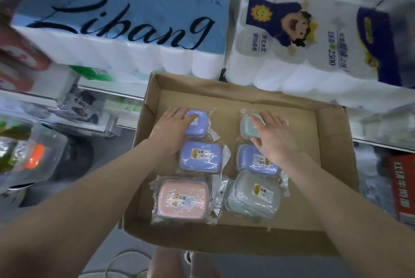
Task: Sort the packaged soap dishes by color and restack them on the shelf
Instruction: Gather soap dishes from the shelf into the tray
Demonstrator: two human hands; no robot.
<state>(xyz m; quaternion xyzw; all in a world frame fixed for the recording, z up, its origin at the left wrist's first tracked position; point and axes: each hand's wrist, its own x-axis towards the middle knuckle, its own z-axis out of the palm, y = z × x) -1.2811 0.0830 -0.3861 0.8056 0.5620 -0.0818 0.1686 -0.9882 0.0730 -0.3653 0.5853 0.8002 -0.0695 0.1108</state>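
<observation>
A: Where are the soap dishes?

B: All six lie in the cardboard tray (pixel 332 165), in two columns of three, each sealed in clear plastic; the left column, from the tray's far wall toward its near wall, runs far purple dish (pixel 197 123), middle purple dish (pixel 200 157), pink dish (pixel 183 198); the right column runs mint dish (pixel 248 126), right purple dish (pixel 256 159), grey-green dish (pixel 256 192).

A: And the hands?

B: The left hand (pixel 173 129) rests on the far purple dish, fingers nearly straight and spread across its top, not curled round it; the right hand (pixel 272 135) lies flat with fingers fanned over the mint dish, its heel over the far end of the right purple dish; I cannot tell whether the thumb hooks the mint dish's edge.

A: What sits round the tray?

B: Beyond its far wall, a blue tissue pack (pixel 125 19) lettered "Libang" and, to that pack's right, a white roll pack (pixel 303 37) with a cartoon child; off the tray's right wall, a red box (pixel 402 188); left of the tray, blurred shelf goods.
</observation>
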